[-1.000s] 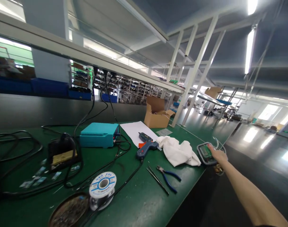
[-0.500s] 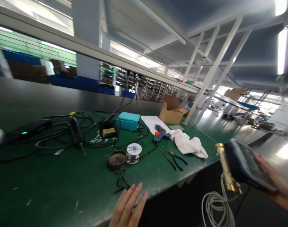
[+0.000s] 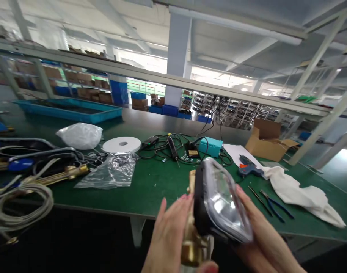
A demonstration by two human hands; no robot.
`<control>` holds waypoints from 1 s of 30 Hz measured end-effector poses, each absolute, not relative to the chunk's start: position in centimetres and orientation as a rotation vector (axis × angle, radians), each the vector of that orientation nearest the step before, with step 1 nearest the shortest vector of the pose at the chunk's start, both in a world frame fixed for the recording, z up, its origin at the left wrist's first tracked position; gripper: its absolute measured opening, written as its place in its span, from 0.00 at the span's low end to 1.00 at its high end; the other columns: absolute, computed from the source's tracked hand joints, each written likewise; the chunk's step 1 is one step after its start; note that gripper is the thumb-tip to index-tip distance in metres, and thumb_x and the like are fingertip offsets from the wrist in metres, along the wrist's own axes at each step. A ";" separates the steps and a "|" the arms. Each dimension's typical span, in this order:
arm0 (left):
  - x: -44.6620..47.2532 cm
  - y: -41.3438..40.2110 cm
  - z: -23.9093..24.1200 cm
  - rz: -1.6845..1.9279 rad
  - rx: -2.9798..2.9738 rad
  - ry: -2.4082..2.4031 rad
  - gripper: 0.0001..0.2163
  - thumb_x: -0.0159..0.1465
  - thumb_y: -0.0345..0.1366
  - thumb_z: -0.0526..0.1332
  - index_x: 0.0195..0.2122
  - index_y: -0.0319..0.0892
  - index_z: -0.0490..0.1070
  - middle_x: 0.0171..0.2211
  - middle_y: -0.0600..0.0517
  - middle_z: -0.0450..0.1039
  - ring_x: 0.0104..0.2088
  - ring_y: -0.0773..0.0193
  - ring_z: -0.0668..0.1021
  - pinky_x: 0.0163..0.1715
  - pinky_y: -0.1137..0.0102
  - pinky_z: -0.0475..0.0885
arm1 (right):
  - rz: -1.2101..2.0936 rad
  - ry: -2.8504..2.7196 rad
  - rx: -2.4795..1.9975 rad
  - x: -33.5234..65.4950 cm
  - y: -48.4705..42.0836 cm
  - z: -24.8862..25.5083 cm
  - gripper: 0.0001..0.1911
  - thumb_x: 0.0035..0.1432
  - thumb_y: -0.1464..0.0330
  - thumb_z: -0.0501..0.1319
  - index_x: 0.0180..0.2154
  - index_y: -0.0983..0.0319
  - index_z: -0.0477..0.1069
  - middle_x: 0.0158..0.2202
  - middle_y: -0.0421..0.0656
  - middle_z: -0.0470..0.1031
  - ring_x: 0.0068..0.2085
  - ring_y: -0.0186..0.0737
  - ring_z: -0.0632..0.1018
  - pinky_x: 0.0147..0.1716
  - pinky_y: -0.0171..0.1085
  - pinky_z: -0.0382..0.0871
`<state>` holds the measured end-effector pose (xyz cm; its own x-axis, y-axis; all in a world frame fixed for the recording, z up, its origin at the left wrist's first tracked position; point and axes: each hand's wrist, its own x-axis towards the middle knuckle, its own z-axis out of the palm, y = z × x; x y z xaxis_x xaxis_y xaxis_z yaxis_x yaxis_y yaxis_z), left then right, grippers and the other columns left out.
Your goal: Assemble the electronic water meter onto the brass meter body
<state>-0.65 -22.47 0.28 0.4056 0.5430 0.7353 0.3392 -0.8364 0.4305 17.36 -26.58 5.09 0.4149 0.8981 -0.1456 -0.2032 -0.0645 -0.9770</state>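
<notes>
Now both hands hold the meter [image 3: 219, 201] before the bench [image 3: 150, 185]: left hand [image 3: 173, 231] and right hand [image 3: 261, 235], fingers clamped. One cloth [image 3: 301, 193], one pliers [image 3: 272, 204] lie beyond.

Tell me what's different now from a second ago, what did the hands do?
The right hand picked the meter with the brass fitting off the far end of the green bench and brought it close in front. The left hand, flat on the bench edge half a second ago, now grips it too. The glue gun, pliers and white cloth lie where they were.
</notes>
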 end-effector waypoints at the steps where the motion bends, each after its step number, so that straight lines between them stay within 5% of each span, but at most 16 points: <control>1: -1.5 -21.7 0.6 1.396 2.411 0.849 0.29 0.67 0.43 0.52 0.66 0.46 0.41 0.60 0.44 0.61 0.61 0.51 0.64 0.60 0.51 0.61 | 1.229 -0.623 -1.190 15.3 -25.1 5.1 0.25 0.58 0.49 0.53 0.45 0.59 0.74 0.36 0.46 0.80 0.37 0.46 0.80 0.32 0.43 0.74; 7: -4.7 -15.1 0.8 1.212 2.045 1.203 0.34 0.62 0.52 0.57 0.63 0.39 0.49 0.59 0.38 0.61 0.61 0.46 0.62 0.59 0.46 0.57 | 1.347 -0.206 -0.885 7.2 -18.8 2.2 0.16 0.56 0.56 0.60 0.39 0.62 0.72 0.36 0.45 0.78 0.37 0.39 0.78 0.36 0.36 0.73; 14: -5.4 -8.9 -2.2 1.009 1.741 0.893 0.39 0.48 0.49 0.70 0.55 0.37 0.56 0.51 0.39 0.69 0.52 0.46 0.72 0.53 0.54 0.66 | 1.142 -0.250 -0.823 4.3 -15.5 -2.3 0.23 0.40 0.54 0.70 0.34 0.64 0.73 0.36 0.44 0.78 0.36 0.39 0.77 0.36 0.36 0.72; 22: -4.3 -7.2 -3.0 1.076 1.734 0.893 0.39 0.53 0.44 0.67 0.59 0.41 0.45 0.55 0.41 0.63 0.53 0.52 0.71 0.56 0.57 0.62 | 1.286 -0.430 -0.882 6.1 -16.4 -3.1 0.27 0.37 0.60 0.72 0.40 0.65 0.72 0.44 0.47 0.77 0.45 0.40 0.76 0.48 0.38 0.68; 26: -4.4 -6.9 -2.8 1.057 1.762 0.869 0.38 0.53 0.43 0.66 0.59 0.41 0.45 0.54 0.41 0.64 0.52 0.53 0.71 0.56 0.58 0.63 | 1.306 -0.664 -1.079 8.4 -18.0 -3.9 0.30 0.42 0.58 0.69 0.45 0.65 0.67 0.46 0.51 0.75 0.45 0.43 0.76 0.45 0.40 0.69; 30: -4.3 -7.0 -2.9 1.054 1.763 0.821 0.38 0.55 0.43 0.65 0.61 0.41 0.44 0.57 0.41 0.60 0.55 0.52 0.68 0.58 0.57 0.61 | 0.860 -1.013 -1.356 10.9 -19.3 -4.5 0.22 0.53 0.56 0.60 0.45 0.63 0.67 0.44 0.48 0.74 0.43 0.41 0.75 0.41 0.38 0.69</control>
